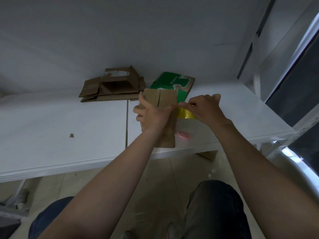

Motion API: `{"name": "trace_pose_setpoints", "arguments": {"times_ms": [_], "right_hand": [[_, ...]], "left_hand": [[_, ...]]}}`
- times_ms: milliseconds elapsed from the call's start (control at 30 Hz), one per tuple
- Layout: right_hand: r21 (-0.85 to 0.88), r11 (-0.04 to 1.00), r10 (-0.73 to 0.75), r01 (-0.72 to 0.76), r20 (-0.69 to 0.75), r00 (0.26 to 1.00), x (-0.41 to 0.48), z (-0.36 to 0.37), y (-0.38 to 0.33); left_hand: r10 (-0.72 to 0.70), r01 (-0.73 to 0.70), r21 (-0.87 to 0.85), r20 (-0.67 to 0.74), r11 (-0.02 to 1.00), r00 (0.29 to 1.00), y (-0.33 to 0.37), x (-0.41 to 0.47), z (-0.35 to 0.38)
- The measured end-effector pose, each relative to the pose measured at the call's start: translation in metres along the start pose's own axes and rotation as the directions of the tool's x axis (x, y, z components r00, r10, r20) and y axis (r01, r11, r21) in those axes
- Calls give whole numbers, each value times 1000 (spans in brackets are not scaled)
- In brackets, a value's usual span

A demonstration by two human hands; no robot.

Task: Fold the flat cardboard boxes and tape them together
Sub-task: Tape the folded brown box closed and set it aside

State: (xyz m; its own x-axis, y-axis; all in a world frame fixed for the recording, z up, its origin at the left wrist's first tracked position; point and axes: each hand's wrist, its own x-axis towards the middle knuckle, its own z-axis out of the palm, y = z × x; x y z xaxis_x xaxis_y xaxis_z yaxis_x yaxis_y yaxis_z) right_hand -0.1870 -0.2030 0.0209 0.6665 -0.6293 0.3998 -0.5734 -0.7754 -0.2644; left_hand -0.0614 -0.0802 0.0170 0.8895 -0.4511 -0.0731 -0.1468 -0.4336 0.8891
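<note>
L hand [152,116] clamps the box [168,99] w/ curled fingers, R hand [202,109] pinches the tape [185,113] end: best pull it taut, centre over the 1 seam, then press.

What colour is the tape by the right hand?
Shiny yellow tape, seen best in the head view.

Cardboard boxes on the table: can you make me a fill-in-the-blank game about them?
1. The left hand grips a brown box made of ____.
2. The right hand pinches tape coloured ____.
3. Behind that box lies a flat cardboard sheet printed ____.
Missing words: cardboard; yellow; green.
</note>
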Motion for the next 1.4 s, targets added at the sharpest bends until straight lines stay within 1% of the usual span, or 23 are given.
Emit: {"name": "trace_pose_setpoints", "arguments": {"times_ms": [100, 200, 267, 333, 400, 467, 533, 567, 667, 733, 767, 833, 867, 933, 967, 1067, 1133, 1233, 1300, 1400], "right_hand": [[6, 1000, 4, -4, -13, 1000, 0, 5, 3], [-34, 999, -14, 13, -32, 999, 2, 8, 4], [-31, 999, -11, 10, -38, 999, 3, 9, 4], [-25, 1000, -7, 6, -47, 999, 2, 9, 4], [-16, 1000, -7, 6, -51, 999, 2, 10, 2], [-9, 1000, -4, 4, -51, 999, 2, 9, 1], [-3, 1000, 1, -2, -53, 999, 2, 7, -1], [3, 1000, 7, -6, -52, 999, 2, 7, -2], [23, 1000, 20, -19, -52, 998, 0, 7, -3], [19, 1000, 21, -19, -60, 998, -1, 7, -3], [13, 1000, 24, -23, -62, 998, -1, 7, -3], [3, 1000, 29, -29, -66, 997, -1, 8, -2], [6, 1000, 28, -28, -65, 997, -1, 8, -2], [11, 1000, 22, -21, -60, 998, 1, 8, -1], [10, 1000, 17, -16, -60, 998, 1, 8, -1], [1, 1000, 3, -3, -37, 999, 1, 4, 0], [-2, 1000, 4, -4, 37, 999, -1, -2, 2], [-40, 999, -26, 30, 98, 995, -2, -7, 6], [-43, 998, -38, 42, 85, 996, -3, -7, 6], [-52, 998, -38, 41, 61, 997, -4, -5, 2]], "left_hand": [[-57, 58, 16, -44, 998, 997, 1, 4, 3], [-119, 119, -9, -52, 993, 992, 0, 15, -4], [-79, 77, -53, -42, 996, 996, -10, 24, -13], [-24, 18, -158, -34, 987, 999, -24, 31, -24], [-27, 18, -228, -34, 974, 999, -34, 37, -33], [-39, 28, -232, -43, 972, 998, -38, 44, -38], [-27, 15, -162, -68, 987, 997, -38, 49, -40], [4, -12, -99, -86, 995, 996, -39, 51, -40], [190, -175, 122, -128, 977, 973, -43, 50, -39], [329, -291, 266, -114, 919, 937, -46, 46, -38], [379, -334, 326, -83, 884, 922, -46, 42, -38], [444, -398, 447, 2, 801, 896, -45, 36, -36], [452, -406, 517, 40, 754, 891, -44, 32, -34], [402, -353, 649, 80, 674, 912, -38, 25, -29], [353, -303, 691, 75, 656, 933, -32, 20, -27], [178, -164, 747, 62, 645, 982, -8, 12, -19], [118, -123, 751, 60, 649, 991, 4, 12, -9], [89, -92, 731, 43, 676, 995, 9, 15, 7], [88, -79, 725, 25, 685, 996, 8, 15, 9], [122, -123, 736, 56, 666, 991, 6, 18, -2]]}}
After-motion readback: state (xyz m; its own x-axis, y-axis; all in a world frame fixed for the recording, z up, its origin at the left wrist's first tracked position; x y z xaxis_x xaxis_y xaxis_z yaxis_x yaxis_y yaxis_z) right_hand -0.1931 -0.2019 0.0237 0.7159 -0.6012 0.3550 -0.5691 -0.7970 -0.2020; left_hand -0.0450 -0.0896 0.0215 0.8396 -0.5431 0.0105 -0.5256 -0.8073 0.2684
